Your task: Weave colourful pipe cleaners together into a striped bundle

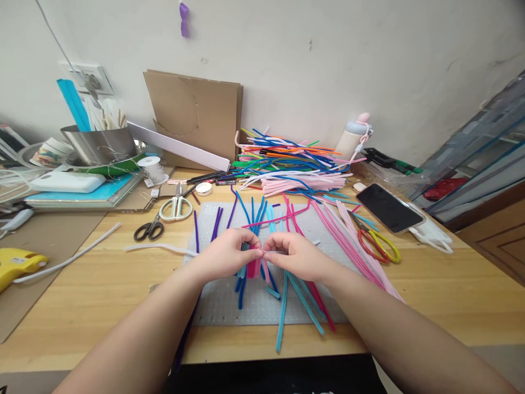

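Both hands meet over a grey cutting mat (221,312). My left hand (229,253) is closed, thumb and forefinger pinched at a row of short pipe cleaners (253,269) in blue, dark pink and light pink. Its fingertips almost touch those of my right hand (301,254), which pinches a light pink pipe cleaner (267,272) at the right end of the row. The fingers hide exactly how the pieces are joined. Light blue pipe cleaners (303,298), dark blue ones and purple ones (216,224) lie loose around the hands.
Long pink pipe cleaners (348,241) and orange-yellow scissors (378,245) lie right, near a phone (389,208). Behind is a mixed pipe cleaner heap (287,158). White-handled scissors (176,207), black-handled scissors (148,230) and a yellow glue gun (20,265) lie left.
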The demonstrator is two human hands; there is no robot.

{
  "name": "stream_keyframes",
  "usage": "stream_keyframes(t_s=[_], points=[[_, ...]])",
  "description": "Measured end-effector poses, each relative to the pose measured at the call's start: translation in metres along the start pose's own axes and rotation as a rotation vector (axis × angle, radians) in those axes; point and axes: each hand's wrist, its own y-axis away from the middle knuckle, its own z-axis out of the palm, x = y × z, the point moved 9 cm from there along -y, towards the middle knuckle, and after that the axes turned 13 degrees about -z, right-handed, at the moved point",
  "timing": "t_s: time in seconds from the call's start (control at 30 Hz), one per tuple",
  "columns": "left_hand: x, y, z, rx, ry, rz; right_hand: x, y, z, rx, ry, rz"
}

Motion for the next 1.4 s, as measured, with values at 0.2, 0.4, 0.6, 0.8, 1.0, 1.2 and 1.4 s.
stream_keyframes(t_s=[0.2,0.4,0.6,0.8,1.0,1.2,1.4], points=[[-0.008,-0.005,0.003,-0.013,0.044,-0.047,-0.013,0.0,-0.004,0.029,0.237,-0.106],[-0.013,-0.007,0.007,-0.068,0.156,-0.112,-0.041,0.003,-0.002,0.024,0.698,-0.356],[-0.006,-0.004,-0.002,0.062,0.037,-0.049,-0.024,0.005,-0.012,0.144,0.574,-0.12],[0.019,0.004,-0.004,0.262,-0.318,0.199,0.013,0.001,-0.007,0.101,0.112,0.154],[0.028,0.01,-0.006,0.346,-0.409,0.278,0.019,0.002,-0.006,0.181,-0.223,0.196],[0.028,0.011,-0.007,0.365,-0.405,0.281,0.021,0.002,-0.006,0.233,-0.31,0.184],[0.025,0.008,-0.008,0.321,-0.287,0.232,0.016,0.0,-0.007,0.247,-0.31,0.124]])
